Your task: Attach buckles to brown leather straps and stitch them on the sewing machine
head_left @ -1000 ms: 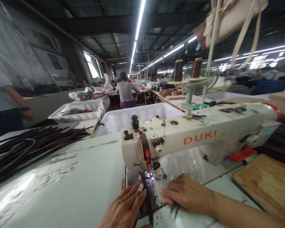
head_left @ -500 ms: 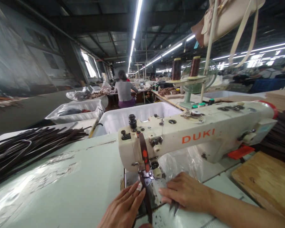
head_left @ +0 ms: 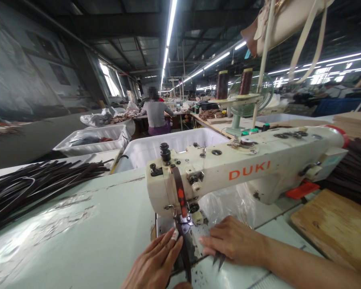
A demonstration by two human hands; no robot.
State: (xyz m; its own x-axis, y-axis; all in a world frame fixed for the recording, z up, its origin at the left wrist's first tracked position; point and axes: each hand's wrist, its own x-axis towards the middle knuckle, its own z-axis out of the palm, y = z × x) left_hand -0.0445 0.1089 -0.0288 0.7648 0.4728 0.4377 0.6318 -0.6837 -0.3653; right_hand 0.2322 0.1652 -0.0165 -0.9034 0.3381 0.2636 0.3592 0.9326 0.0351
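My left hand (head_left: pixel 156 261) lies flat, its fingers stretched out beside and against a narrow dark brown strap (head_left: pixel 185 257). The strap runs under the presser foot of the sewing machine (head_left: pixel 210 172), which is marked DUKI. A white wrap with red marks (head_left: pixel 175 235) covers one of that hand's fingertips. To the right of the needle plate, my right hand (head_left: pixel 234 243) is curled with its fingers closed. Two dark pointed blades, which look like thread snips (head_left: pixel 219 260), stick out beneath its palm; the rest of them is hidden.
Many dark straps (head_left: pixel 48 180) lie on the table at left. A white bin (head_left: pixel 174 142) stands behind the machine. At right are a wooden board (head_left: pixel 337 228) and a stack of dark strips (head_left: pixel 355 176). Ahead, a person (head_left: pixel 156 114) sits facing away.
The whole view has shifted slightly, so everything appears a little further left. Both hands keep nearly the same pose beside the machine; the strap shows no clear movement.
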